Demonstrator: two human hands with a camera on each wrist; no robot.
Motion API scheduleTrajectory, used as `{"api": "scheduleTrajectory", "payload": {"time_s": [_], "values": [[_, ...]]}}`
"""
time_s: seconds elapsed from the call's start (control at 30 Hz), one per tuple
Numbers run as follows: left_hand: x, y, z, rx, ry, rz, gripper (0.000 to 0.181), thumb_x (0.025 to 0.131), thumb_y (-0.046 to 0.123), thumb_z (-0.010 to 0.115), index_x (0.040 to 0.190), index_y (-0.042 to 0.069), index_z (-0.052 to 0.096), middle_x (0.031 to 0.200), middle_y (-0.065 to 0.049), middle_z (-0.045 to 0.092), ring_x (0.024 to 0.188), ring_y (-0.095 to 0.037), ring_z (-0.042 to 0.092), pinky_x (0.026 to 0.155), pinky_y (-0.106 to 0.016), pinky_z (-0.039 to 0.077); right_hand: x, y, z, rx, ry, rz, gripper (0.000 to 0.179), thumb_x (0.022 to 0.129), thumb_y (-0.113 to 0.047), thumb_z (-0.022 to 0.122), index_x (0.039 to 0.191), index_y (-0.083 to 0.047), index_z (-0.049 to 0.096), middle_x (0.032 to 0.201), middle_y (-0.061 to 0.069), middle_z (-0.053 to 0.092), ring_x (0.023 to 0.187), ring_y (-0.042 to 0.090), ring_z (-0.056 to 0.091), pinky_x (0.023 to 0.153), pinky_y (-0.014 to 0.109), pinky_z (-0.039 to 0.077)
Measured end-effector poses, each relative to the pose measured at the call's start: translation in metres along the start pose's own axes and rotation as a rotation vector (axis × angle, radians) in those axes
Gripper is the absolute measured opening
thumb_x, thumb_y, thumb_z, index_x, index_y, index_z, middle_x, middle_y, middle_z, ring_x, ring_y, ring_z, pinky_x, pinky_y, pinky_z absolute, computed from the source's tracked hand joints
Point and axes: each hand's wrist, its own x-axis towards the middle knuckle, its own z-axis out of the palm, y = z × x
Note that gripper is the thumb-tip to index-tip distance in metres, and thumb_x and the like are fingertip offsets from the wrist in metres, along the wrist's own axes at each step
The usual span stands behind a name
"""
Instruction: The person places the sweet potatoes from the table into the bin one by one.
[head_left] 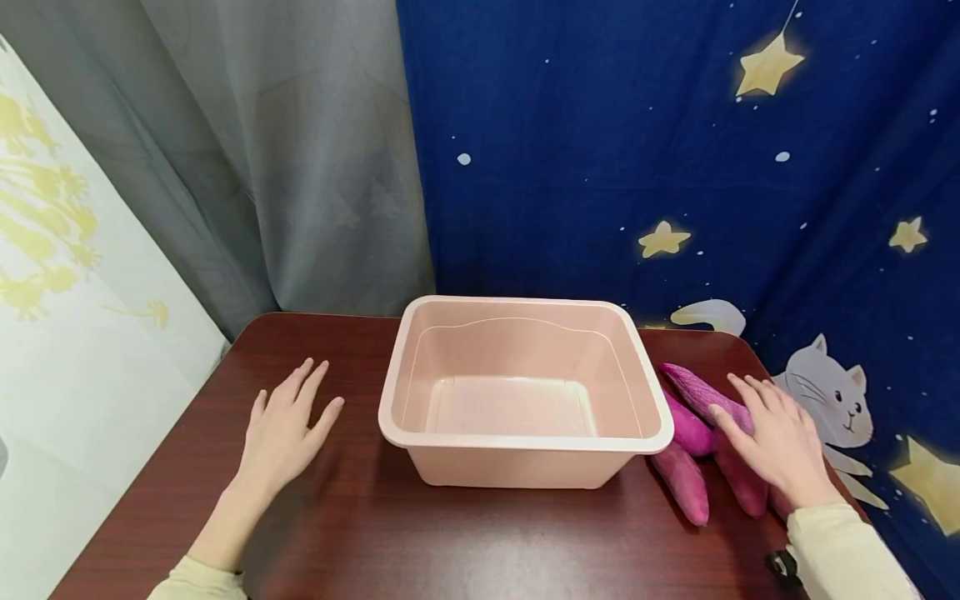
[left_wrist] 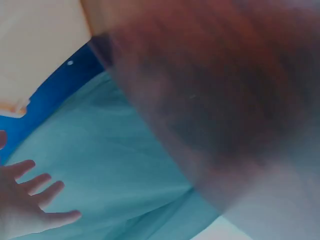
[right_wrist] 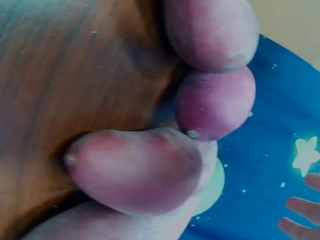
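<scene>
My left hand hovers over the left part of the table, its fingers spread and nothing in them. At the right, my right hand is held over a pile of long purple-pink vegetables that look like sweet potatoes. Its fingers are extended and overlap the rearmost ones in the head view. Several vegetables show close up in the right wrist view, with rounded ends, one lying across another. Between the hands stands a pale pink plastic basin with nothing inside.
The dark red-brown wooden table has rounded back corners. A grey curtain and a blue star-patterned curtain hang right behind it. A white panel with yellow flowers borders the left side. The basin's right rim overhangs some vegetables.
</scene>
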Motion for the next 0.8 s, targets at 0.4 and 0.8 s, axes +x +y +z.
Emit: {"api": "scheduleTrajectory", "payload": {"time_s": [0.4,0.8], "values": [[0.025,0.035,-0.042,-0.074,-0.027,-0.008,0.048,0.083,0.048,0.052,0.118,0.016,0.054,0.112,-0.003,0.054,0.096,-0.023,0.054,0.065,-0.049,0.041,0.02,-0.023,-0.024,0.026,0.061,-0.012,0.044,0.084,-0.038,0.054,0.115,-0.007,0.052,0.111,0.021,0.051,0.099,0.039,0.043,0.075,0.058,0.032],[0.03,0.074,-0.053,-0.041,-0.13,0.159,0.047,0.074,0.055,0.059,0.105,0.018,0.061,0.095,0.009,0.054,0.075,-0.011,0.055,0.058,-0.038,0.044,0.02,-0.036,-0.02,-0.012,-0.035,-0.044,0.043,0.083,-0.039,0.055,0.115,-0.01,0.052,0.107,0.02,0.053,0.095,0.037,0.049,0.065,0.058,0.038]]}}
